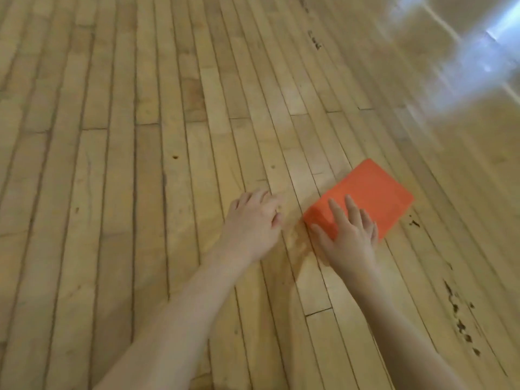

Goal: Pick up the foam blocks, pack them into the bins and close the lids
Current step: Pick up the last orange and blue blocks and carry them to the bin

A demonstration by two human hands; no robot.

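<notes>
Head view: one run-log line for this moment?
phase: reach | right hand: fingers straight on orange foam block | left hand: loosely curled, holds nothing | block on wood floor

We see one foam block [368, 192], a flat orange slab, rectangular with softly rounded corners, lying broad face up on the wooden floor [140, 192]. Its long sides run at a slant across the planks, the far corner pointing up and away, the near end nearest us. Its top looks smooth and plain, though the picture is a little blurred, so we cannot vouch for fine texture. It sits right of the view's middle.
</notes>
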